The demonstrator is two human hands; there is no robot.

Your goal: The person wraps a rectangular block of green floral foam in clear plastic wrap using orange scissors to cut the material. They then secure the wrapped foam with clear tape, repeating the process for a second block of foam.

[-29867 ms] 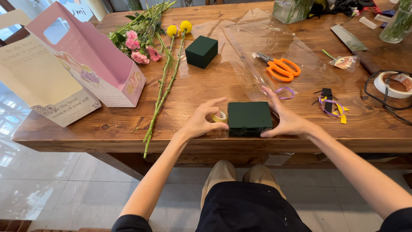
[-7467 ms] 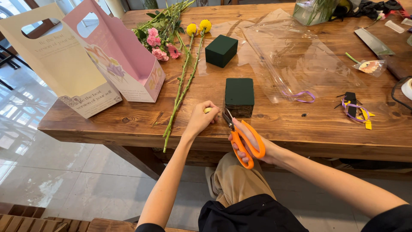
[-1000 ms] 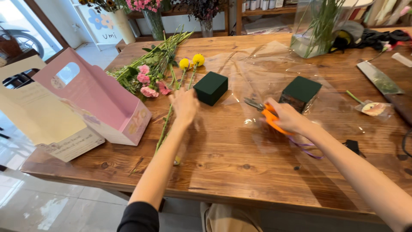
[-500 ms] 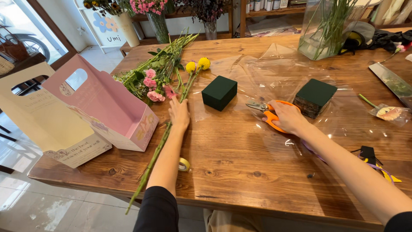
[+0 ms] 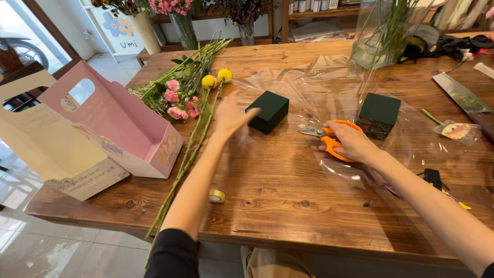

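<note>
I'm looking at a flower shop: cut stems (image 5: 193, 98) and foam blocks (image 5: 267, 110) on the bench (image 5: 288, 201), cellophane (image 5: 329, 82) at 1 o'clock, vases (image 5: 180, 23) at 11.

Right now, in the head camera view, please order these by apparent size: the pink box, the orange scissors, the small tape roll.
1. pink box, clearly the largest
2. orange scissors, partly covered by the right hand
3. small tape roll, the smallest
</note>
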